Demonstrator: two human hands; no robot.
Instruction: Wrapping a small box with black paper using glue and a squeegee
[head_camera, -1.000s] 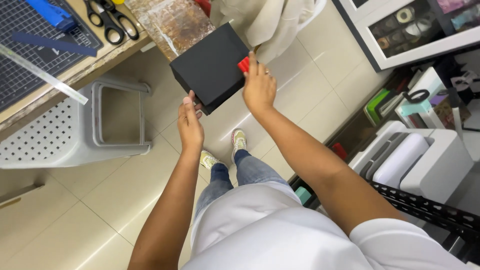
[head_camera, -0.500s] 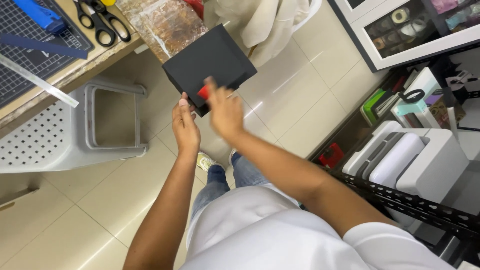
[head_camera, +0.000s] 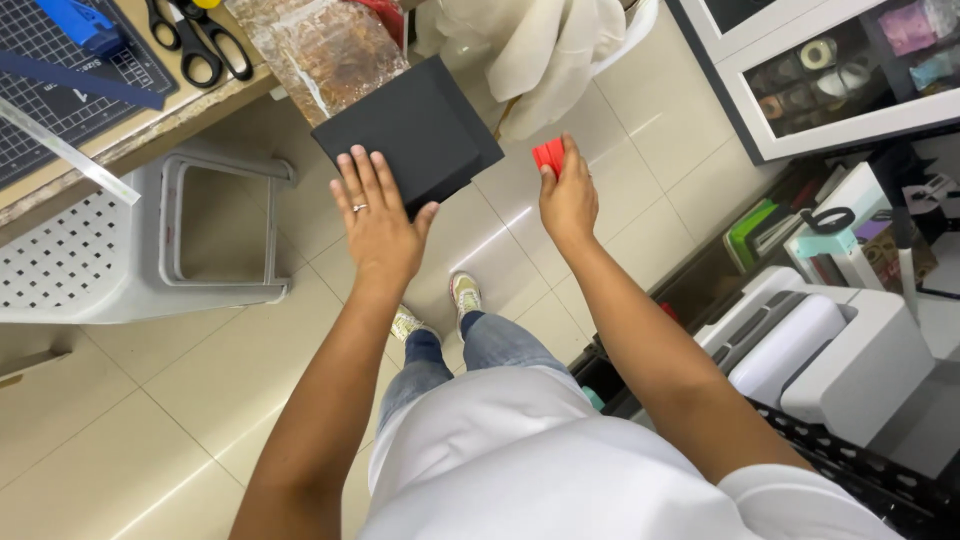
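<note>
Fingers of the left hand are spread flat over the near edge of a black box, thumb hooked on its right side, so it's gripped from below-ish and held up in the air over the floor. Box is turned like a diamond, one corner aimed away toward the table, long axis running roughly from lower left to upper right. Right hand is pinched shut on a small red piece, held upright just right of the box, not touching it. Further left, a grey perforated stool is tucked under the table, where a cutting mat and scissors are laid out. Beige tiled floor is seen below, white machine and shelves off to the right.
</note>
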